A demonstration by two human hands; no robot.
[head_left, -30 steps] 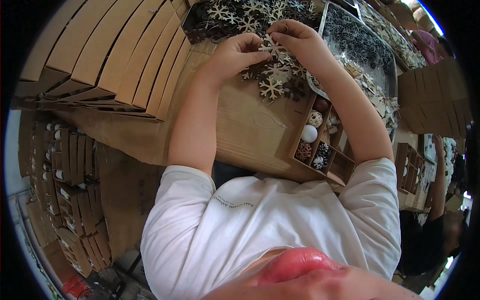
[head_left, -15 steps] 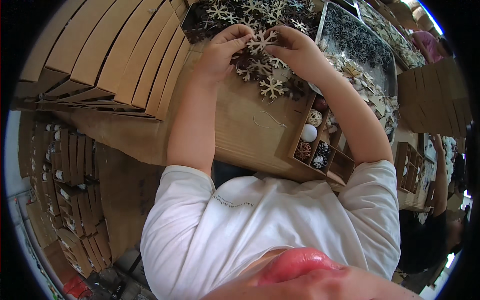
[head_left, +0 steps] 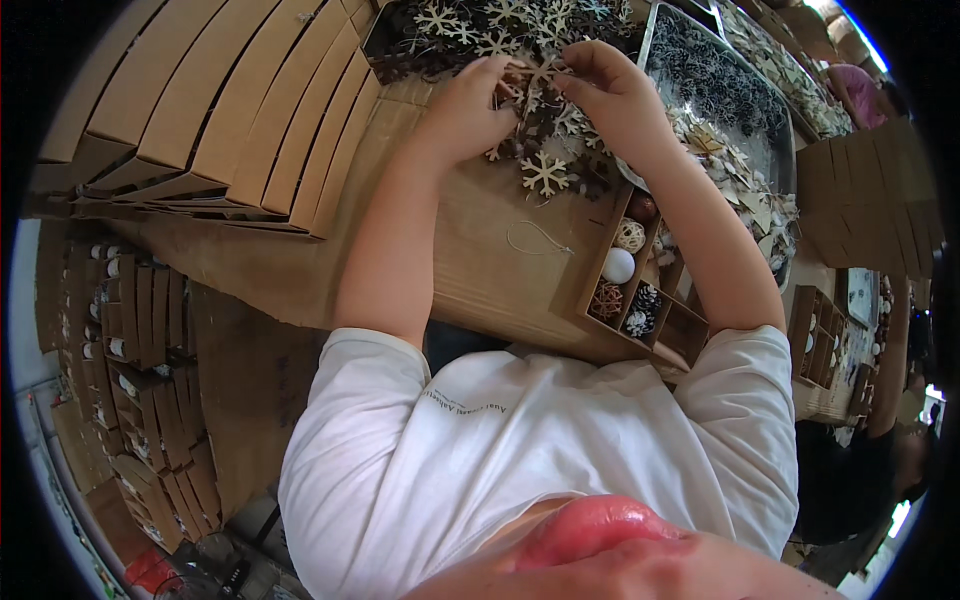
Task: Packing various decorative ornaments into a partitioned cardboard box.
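A pale snowflake ornament (head_left: 541, 73) is held up between my two hands over the far side of the cardboard-covered table. My left hand (head_left: 472, 112) is closed at its left edge, fingers pinched and partly turned from view. On its right edge, the thumb and fingers of my right hand (head_left: 622, 100) pinch it. Below the hands, another snowflake ornament (head_left: 546, 173) lies flat on the table. Beyond them is a dark heap of snowflake ornaments (head_left: 498, 42) with thin strings. A loose loop of white string (head_left: 520, 243) lies nearer to me.
A divided cardboard box (head_left: 592, 309) holding balls and pinecones sits by my right forearm. Behind it stands a metal tray (head_left: 642, 48) of small dark pieces and pale chips. Stacked cardboard boxes (head_left: 245, 110) rise at left. Another person's arm (head_left: 893, 350) shows at far right.
Both hands have shifted slightly right with the snowflake ornament, which is now turned at a different angle. My left hand has rolled so its back faces up more.
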